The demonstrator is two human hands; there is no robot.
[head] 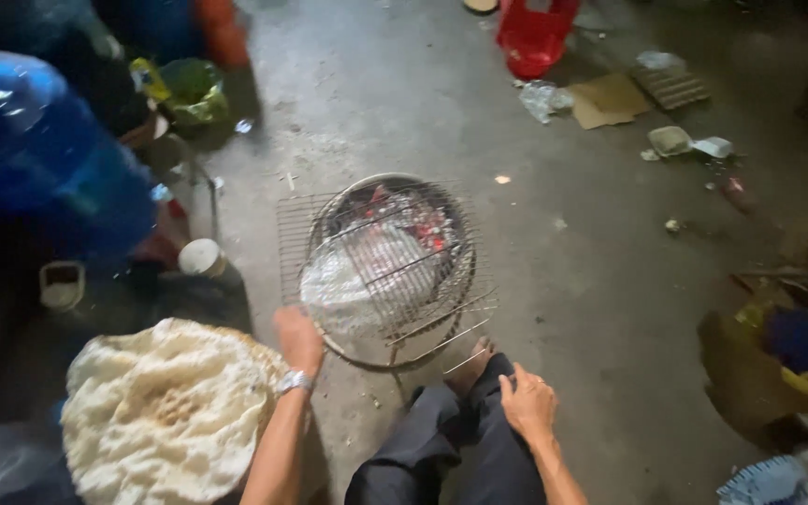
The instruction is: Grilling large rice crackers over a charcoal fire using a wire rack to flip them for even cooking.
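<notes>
Head view: left hand (298, 339) is closed on the near-left corner of the wire grill rack (381, 266), which is laid over the round charcoal brazier (395, 271) on the concrete floor (591, 271). Glowing coals (418, 220) are seen at the far side. Right hand (527, 402) is rested open on the knee, nothing gripped. Puffed rice cracker (165, 411) is stacked just left of the wrist.

The left hand (298, 340) is stretched forward on a straight bare arm, fingers curled, a watch at the wrist. The right hand (527, 402) rests flat, fingers spread, on the bent knee.
</notes>
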